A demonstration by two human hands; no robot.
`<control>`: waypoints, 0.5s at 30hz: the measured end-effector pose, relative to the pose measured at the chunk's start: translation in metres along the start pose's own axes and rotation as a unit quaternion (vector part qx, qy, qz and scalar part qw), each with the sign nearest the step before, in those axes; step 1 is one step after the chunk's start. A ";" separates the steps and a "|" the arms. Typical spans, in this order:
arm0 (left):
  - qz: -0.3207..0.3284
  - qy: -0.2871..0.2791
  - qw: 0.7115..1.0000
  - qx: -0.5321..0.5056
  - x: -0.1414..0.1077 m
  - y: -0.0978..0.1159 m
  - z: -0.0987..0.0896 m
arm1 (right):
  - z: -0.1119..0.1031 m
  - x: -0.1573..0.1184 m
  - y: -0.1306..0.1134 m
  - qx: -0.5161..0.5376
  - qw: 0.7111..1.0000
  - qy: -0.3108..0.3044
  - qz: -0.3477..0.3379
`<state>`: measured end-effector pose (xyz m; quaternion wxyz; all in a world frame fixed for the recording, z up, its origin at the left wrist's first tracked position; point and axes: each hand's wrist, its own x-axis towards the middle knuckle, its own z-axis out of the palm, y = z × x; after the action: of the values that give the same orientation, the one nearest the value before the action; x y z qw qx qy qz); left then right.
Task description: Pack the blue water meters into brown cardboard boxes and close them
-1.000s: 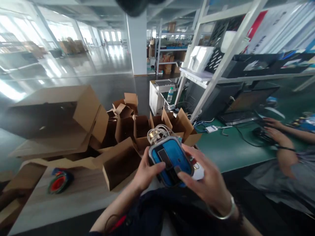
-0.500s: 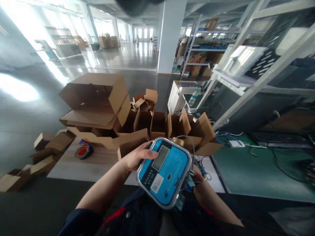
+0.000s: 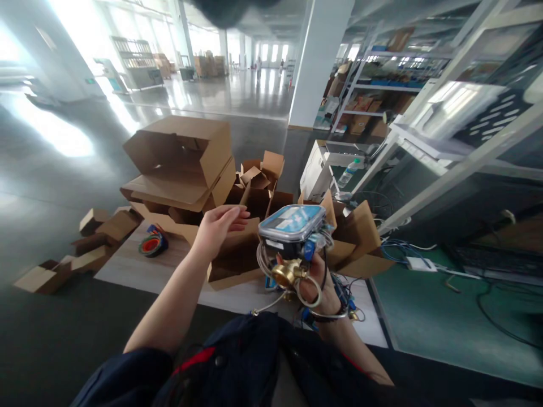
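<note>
My right hand (image 3: 321, 285) is wrapped round the lower right side of a heat meter (image 3: 292, 220), holding it up before my body. Its display face is blue under a clear cover and tilts upward. Below the housing shows a brass pipe body (image 3: 285, 273) with coiled grey cables, and one cable end (image 3: 255, 312) hangs free to the left. To the left of the meter, my left hand (image 3: 218, 229) is apart from it, fingers loosely stretched and nothing in them. An open cardboard box (image 3: 237, 277) lies under and beside that hand.
More open cartons (image 3: 356, 237) line the table (image 3: 127, 271), with a large box (image 3: 182, 152) stacked at left. A roll of tape (image 3: 150, 245) sits near the left edge. At right are a metal rack (image 3: 407, 198), a water bottle (image 3: 348, 173) and cables (image 3: 399, 254).
My left hand has let go of the meter and moved left. My right hand has tipped the meter and raised it, so its brass underside now shows. The view has shifted left.
</note>
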<state>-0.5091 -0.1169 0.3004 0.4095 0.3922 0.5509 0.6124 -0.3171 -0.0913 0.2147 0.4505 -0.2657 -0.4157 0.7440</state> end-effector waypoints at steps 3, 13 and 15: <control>-0.067 -0.043 0.995 -0.063 -0.022 -0.035 -0.001 | 0.005 0.012 -0.018 0.067 0.997 0.015 0.018; -0.073 -0.394 0.916 0.004 -0.074 -0.098 0.048 | 0.021 0.033 -0.053 -0.002 0.996 0.074 -0.042; -0.096 -0.376 0.921 0.017 -0.071 -0.093 0.052 | 0.019 0.032 -0.056 -0.037 0.997 0.059 -0.036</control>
<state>-0.4289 -0.1593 0.2101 0.6365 0.5458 0.4018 0.3681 -0.3214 -0.0562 0.2718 0.4907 -0.3102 -0.4255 0.6942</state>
